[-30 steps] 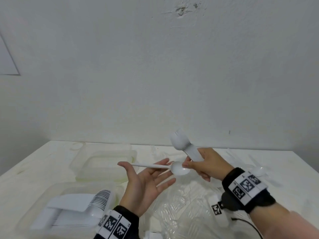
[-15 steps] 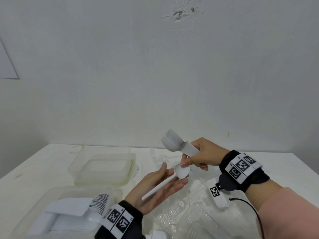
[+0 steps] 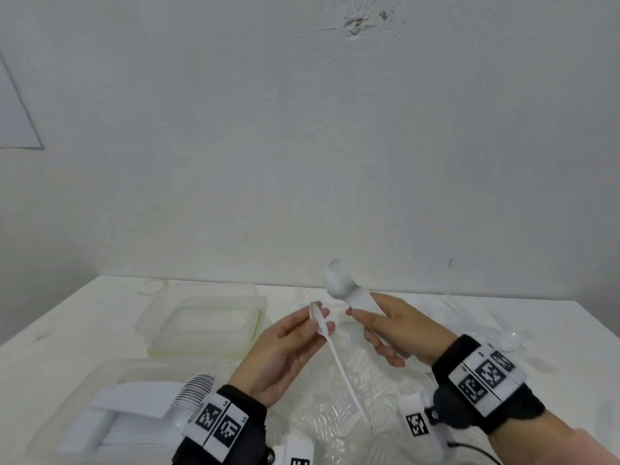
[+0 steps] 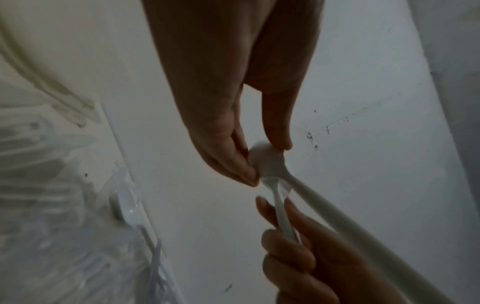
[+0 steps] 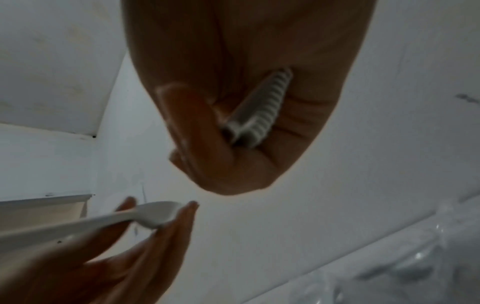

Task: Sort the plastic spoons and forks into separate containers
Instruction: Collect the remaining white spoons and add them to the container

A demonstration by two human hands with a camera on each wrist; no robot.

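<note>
My left hand (image 3: 318, 325) pinches a single white plastic spoon (image 3: 339, 360) by its bowl. The handle slants down toward me over the table. The left wrist view shows thumb and fingertips on the spoon bowl (image 4: 265, 158). My right hand (image 3: 372, 317) grips a nested stack of white forks (image 3: 339, 286) by the handles, tines up, just right of the spoon. The handle ends of the stack of forks (image 5: 259, 111) show in the right palm. The two hands are close but apart. An empty clear container (image 3: 201, 320) stands behind the left hand.
A nearer clear container (image 3: 84, 391) at front left holds stacked white cutlery. Crumpled clear wrappers (image 3: 335, 407) lie below the hands. Loose white cutlery (image 3: 510, 340) is scattered at right. The wall rises just behind the table's far edge.
The spoon lay across my left palm with right fingertips at its bowl. Now the left hand pinches the bowl, the handle hangs down, and the right hand has drawn away from it.
</note>
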